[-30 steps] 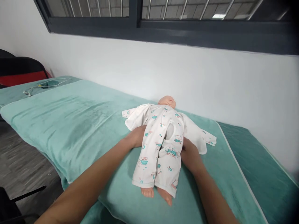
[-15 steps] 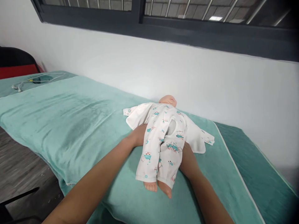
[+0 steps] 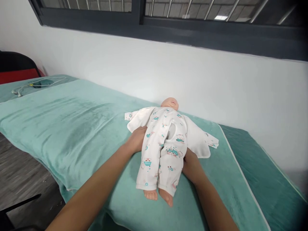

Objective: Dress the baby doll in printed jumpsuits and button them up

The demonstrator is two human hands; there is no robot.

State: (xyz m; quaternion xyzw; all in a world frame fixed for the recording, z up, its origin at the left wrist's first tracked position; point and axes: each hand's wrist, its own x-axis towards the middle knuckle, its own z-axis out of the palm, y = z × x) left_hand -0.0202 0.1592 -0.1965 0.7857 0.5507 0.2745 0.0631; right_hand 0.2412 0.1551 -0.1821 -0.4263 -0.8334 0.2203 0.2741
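Green-covered bed [image 3: 72, 128] against white wall [image 3: 216, 89], dark-framed window [image 3: 137, 21] above. I see left hand [image 3: 138, 139], right hand [image 3: 192, 163] apart, flanking clothed doll [image 3: 156, 138]; grip hidden, can't tell.

Beside the doll's printed trousers [image 3: 152, 150], the right hand [image 3: 192, 163] has slipped closer to the hems; more of the left hand [image 3: 137, 139] now shows.

On the pants [image 3: 167, 152], one printed teal cart [image 3: 147, 163] is carrying tiny marks that are looking like letters, but they are appearing too small for reading. No brand, number or sign is showing clearly enough to be read.
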